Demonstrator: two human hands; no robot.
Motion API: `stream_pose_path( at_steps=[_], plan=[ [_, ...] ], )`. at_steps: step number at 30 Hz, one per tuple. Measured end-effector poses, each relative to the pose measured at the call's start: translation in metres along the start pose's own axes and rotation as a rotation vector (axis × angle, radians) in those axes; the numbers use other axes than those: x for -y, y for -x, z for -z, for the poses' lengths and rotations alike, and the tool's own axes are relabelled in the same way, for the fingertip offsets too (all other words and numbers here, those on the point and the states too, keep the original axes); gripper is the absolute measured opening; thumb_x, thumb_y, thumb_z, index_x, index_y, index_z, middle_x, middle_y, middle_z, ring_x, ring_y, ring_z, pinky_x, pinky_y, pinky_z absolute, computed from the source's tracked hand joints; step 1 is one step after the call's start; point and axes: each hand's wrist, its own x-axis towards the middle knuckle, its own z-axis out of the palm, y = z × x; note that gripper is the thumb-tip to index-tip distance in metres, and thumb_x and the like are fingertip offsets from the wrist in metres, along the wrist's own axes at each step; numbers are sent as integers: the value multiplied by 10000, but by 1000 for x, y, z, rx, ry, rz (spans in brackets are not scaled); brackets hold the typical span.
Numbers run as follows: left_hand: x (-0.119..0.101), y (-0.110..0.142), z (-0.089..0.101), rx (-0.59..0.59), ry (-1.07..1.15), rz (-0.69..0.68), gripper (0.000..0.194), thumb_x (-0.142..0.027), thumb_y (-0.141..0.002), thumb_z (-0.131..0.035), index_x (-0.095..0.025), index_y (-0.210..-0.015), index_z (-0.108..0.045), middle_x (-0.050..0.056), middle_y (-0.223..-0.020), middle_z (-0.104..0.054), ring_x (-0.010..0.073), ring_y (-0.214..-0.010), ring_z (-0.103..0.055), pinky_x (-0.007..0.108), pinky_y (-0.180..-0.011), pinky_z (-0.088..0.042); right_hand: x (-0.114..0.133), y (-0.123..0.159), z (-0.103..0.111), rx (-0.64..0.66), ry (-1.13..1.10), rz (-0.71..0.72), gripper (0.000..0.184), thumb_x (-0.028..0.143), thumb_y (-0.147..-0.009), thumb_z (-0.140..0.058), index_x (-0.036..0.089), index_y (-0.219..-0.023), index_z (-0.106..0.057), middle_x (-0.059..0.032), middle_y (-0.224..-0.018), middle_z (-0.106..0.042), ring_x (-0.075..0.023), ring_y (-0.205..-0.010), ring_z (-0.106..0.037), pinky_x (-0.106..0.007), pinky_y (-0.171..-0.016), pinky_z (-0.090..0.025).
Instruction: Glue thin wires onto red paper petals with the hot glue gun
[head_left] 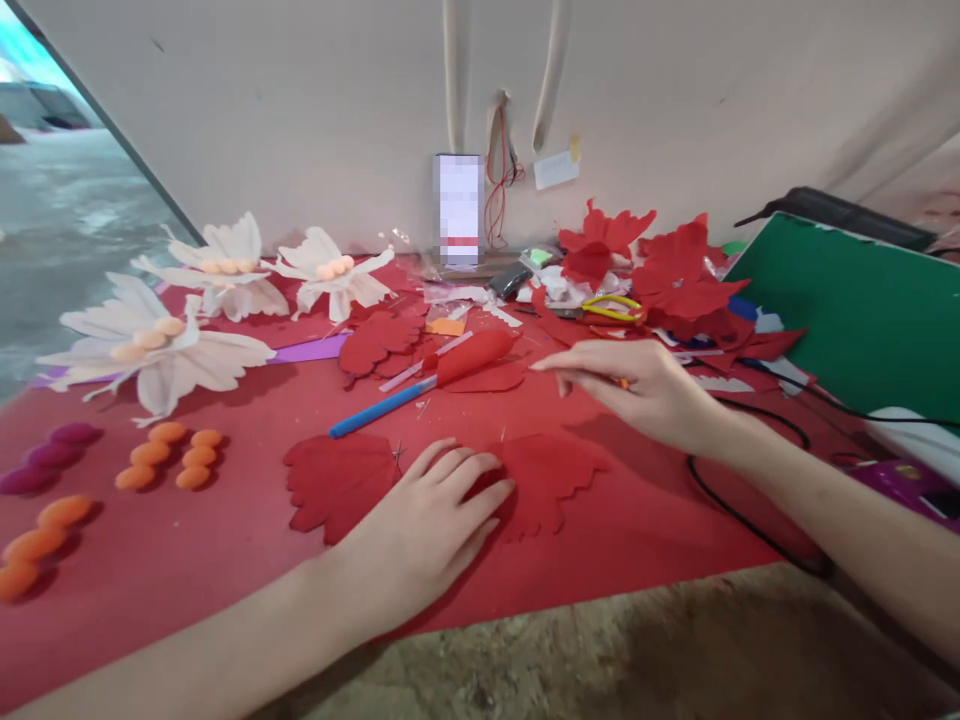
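Observation:
My left hand (pixel 431 520) lies flat with fingers stretched out, pressing on red felt petals (pixel 337 485) laid on the red sheet (pixel 225 560). A second red petal (pixel 551 475) sticks out to the right from under its fingertips. My right hand (pixel 637 385) hovers further back, fingers reaching left toward a red felt piece (pixel 480 355) and a blue pen (pixel 379 408). Something small and orange shows between its fingers; I cannot make out what it is.
White fabric flowers (pixel 161 345) stand at the back left. Orange pom-pom strips (pixel 169 455) and purple ones (pixel 49 450) lie at the left. A heap of red petals (pixel 675 270), yellow-handled pliers (pixel 615 308), a green board (pixel 862 310) and a black cable (pixel 739 515) lie at the right.

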Motion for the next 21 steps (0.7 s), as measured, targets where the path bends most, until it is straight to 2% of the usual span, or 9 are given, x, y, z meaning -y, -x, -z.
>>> stream_pose_path(
  at_steps=[4,8,10,12,16,21],
  plan=[
    [6,7,-1,52,93,-43,311,-110,-883,-356,-175,-1099,-571,93,-1132,-603,221,-1070,-526,491,-1034,-294,4,21,-9,116,55,20,168,145,-862,-444,145,-906,-606,-19,-755,-653,-71,-666,-586,-160,-633,-453],
    [30,11,0,76,232,-134,443,0,-808,-307,-208,-1117,-546,52,-1193,-594,181,-1206,-442,457,-1088,-187,8,35,-18,280,-13,124,157,137,-871,-443,149,-832,-594,-31,-795,-647,-80,-745,-594,-160,-698,-461],
    [40,12,-1,59,281,-167,484,42,-774,-297,-212,-1102,-545,34,-1205,-594,156,-1234,-419,423,-1098,-166,11,40,-25,306,-29,160,169,137,-874,-445,141,-831,-609,-55,-859,-646,-90,-800,-596,-171,-738,-463],
    [46,12,-3,33,321,-203,501,73,-736,-298,-214,-1041,-574,26,-1171,-618,143,-1212,-443,394,-1095,-178,14,44,-32,273,-22,179,186,135,-873,-446,130,-819,-624,-72,-873,-641,-95,-806,-596,-174,-740,-466],
    [46,8,0,2,372,-304,466,80,-704,-322,-198,-906,-638,48,-1007,-681,141,-1021,-573,331,-1013,-324,23,48,-46,192,-37,173,218,132,-877,-434,122,-797,-636,-64,-792,-635,-93,-741,-592,-172,-678,-475],
    [38,7,6,46,379,-220,279,-67,-860,-411,-194,-865,-659,52,-961,-698,135,-905,-617,327,-974,-377,33,43,-53,153,-73,183,227,132,-874,-442,114,-774,-645,-63,-746,-641,-102,-701,-585,-191,-645,-478]
  ],
)
